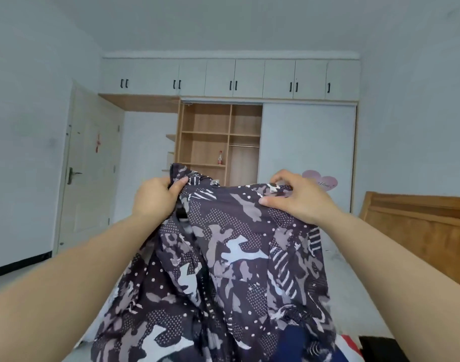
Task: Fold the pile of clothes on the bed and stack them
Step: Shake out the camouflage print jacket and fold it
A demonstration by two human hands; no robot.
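Two hands held one garment up at chest height. Left hand gripped the top edge of the patterned garment, its fingers curled round a bunched corner, thumb side tucked into the cloth. Right hand pinched the opposite top edge, fingertips narrow and pressed onto the fabric, other fingers curled over the rim just above.

Between the two sets of fingers the top edge ran fairly taut; below them the dark camouflage-and-dot cloth hung in loose folds, its lower part draping toward the bed. A dark strap or zip tab showed just below the left fingers. Judged: held high and spread like this so that gravity would pull the piece straight and show its shape before folding.

Under the hanging hem, well below the right fingers, lay more clothing, a blue piece and something red and white, likely the rest of the pile. No folded stack could be seen.

Beyond the fingers stood a wardrobe with open shelves, a door to its left.
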